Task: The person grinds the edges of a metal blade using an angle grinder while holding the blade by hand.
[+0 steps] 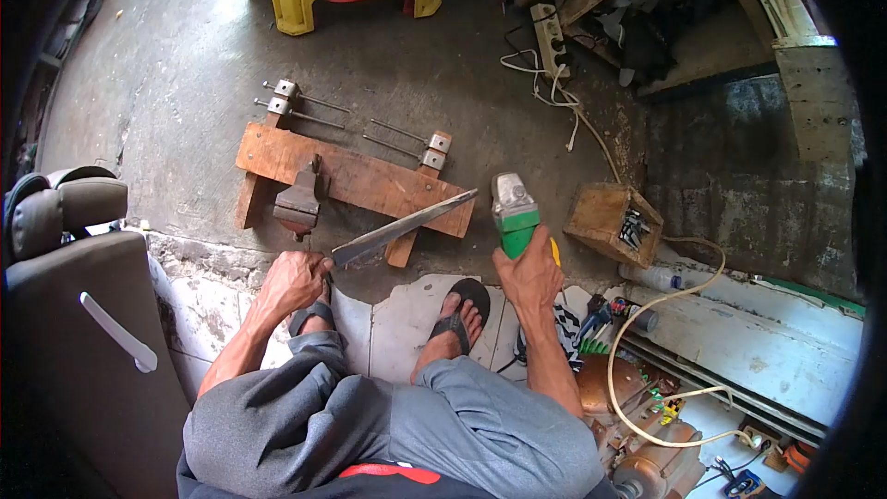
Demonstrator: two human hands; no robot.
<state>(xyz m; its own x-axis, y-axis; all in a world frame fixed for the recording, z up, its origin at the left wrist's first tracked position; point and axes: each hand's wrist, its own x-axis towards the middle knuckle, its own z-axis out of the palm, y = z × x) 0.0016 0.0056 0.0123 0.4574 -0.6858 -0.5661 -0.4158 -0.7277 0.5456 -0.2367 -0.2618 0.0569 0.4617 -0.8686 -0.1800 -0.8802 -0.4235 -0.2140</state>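
A person's left hand [297, 279] is closed on the near end of a long metal blade [402, 227], which runs from that grip toward two o'clock, overlapping the view of a wooden bench [370, 177]. The right hand [530, 273] is wrapped around a green power tool [516, 222], its metal head [510, 192] toward twelve o'clock, just beside the blade's tip. A vise [299, 201] stands at the left hand's twelve o'clock.

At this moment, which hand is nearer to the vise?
Left. The left hand is just below the vise in the picture; the right hand, holding the green power tool, is farther right.
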